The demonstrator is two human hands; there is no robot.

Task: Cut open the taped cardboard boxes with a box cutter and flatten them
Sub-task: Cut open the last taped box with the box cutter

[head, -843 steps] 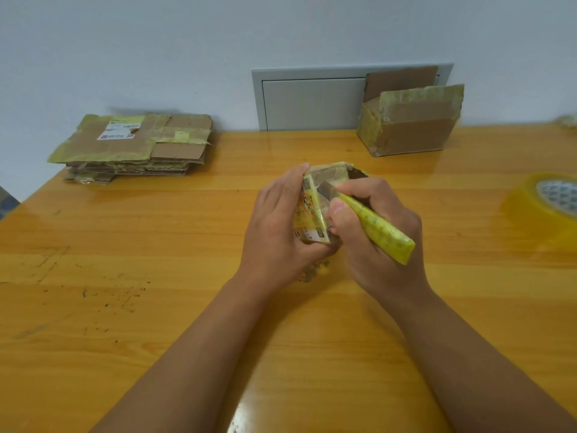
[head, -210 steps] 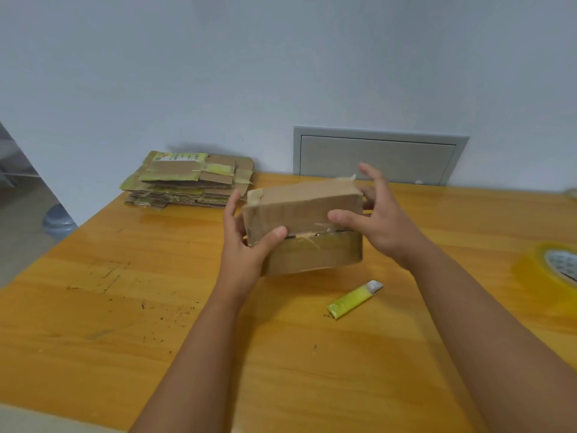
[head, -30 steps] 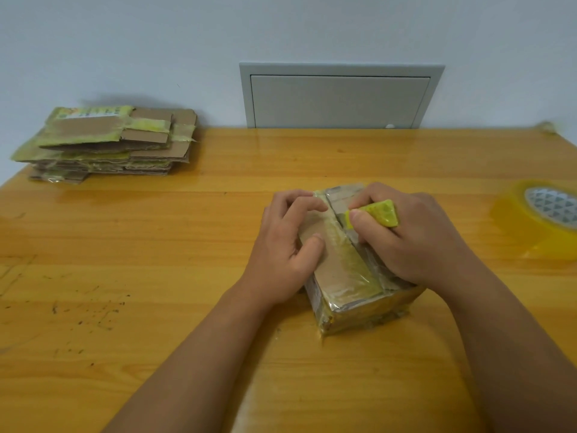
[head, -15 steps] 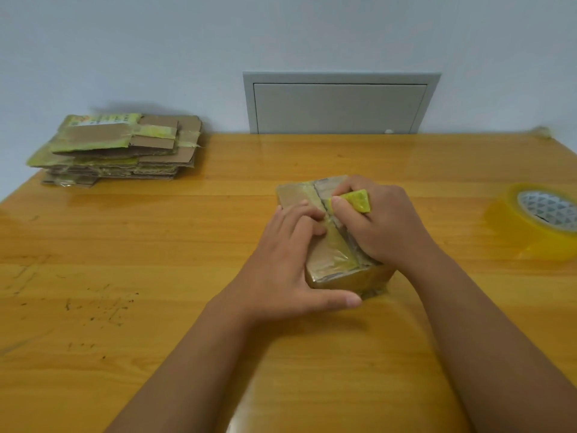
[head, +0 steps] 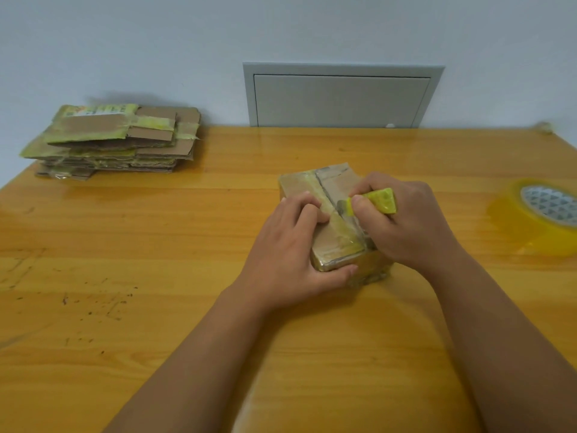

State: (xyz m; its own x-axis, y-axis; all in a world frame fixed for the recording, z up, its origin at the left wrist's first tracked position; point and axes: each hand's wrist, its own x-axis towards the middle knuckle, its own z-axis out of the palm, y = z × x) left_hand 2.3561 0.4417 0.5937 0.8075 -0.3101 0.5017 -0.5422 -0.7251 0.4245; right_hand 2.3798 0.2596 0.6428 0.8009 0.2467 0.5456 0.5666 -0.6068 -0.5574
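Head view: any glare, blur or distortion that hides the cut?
Head view: soft glare on the table near the bottom edge; wide-angle bend at the edges stretches the tape roll; box and cutter sharp, though the blade tip is hidden.

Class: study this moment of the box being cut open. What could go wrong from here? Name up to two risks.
1. The left hand grips the cardboard box with fingertips right beside the taped seam; a slip of the box cutter in the right hand could nick them.
2. The box may skid on the glossy table.
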